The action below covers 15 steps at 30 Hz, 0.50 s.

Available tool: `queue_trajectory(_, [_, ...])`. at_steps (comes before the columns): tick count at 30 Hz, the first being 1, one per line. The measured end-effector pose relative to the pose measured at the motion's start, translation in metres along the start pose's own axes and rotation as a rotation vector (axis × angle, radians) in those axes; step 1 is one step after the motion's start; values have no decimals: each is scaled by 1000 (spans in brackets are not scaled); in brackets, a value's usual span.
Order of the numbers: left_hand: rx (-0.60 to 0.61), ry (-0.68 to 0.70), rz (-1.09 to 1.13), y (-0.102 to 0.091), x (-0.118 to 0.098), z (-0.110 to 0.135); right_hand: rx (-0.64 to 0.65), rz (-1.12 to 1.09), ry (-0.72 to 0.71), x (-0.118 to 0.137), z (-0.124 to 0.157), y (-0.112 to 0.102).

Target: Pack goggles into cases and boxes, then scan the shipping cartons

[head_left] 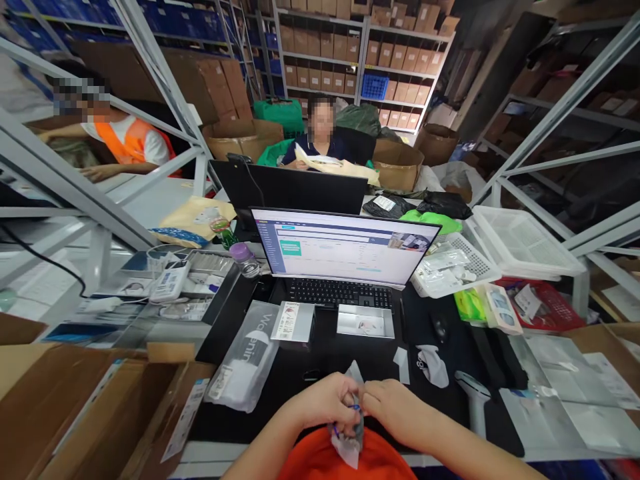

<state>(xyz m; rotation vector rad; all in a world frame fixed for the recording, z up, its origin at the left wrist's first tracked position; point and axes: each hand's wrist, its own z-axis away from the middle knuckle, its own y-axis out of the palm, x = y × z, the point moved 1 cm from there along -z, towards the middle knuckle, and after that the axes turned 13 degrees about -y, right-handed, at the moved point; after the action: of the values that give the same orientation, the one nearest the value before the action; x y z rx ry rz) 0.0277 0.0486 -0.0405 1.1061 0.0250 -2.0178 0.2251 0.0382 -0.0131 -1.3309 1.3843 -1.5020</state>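
Black table crammed into a storeroom, with shelving of cartons all along the back wall. Both hands sit at the near edge, 6 o'clock. The left hand and right hand are closed, fingertips pinching a small crinkly plastic packet between them, held just off the table over something orange. At 12 o'clock from the hands there's a metal tray, then the keyboard and the monitor. At 10 o'clock lies a clear bag, touching the cardboard boxes that wall off the left side. At 3 o'clock a scanner stands near the edge, and white baskets are stacked at 2 o'clock. The barest patch of table is right in front of the hands. Across the table a person sits facing this way.
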Motion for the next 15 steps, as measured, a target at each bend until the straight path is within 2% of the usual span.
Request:
queue_trajectory(3, [-179, -25, -42, 3, -2, 0, -61, -5, 66, -4, 6, 12])
queue_trajectory(7, [-360, 39, -138, 9, -2, -5, -305, -176, 306, -8, 10, 22])
queue_trajectory(11, [-591, 266, -332, 16, 1, -11, -459, -500, 568, -9, 3, 22])
queue_trajectory(15, [-760, 473, -500, 20, 15, -15, -609, -843, 707, -10, -5, 28])
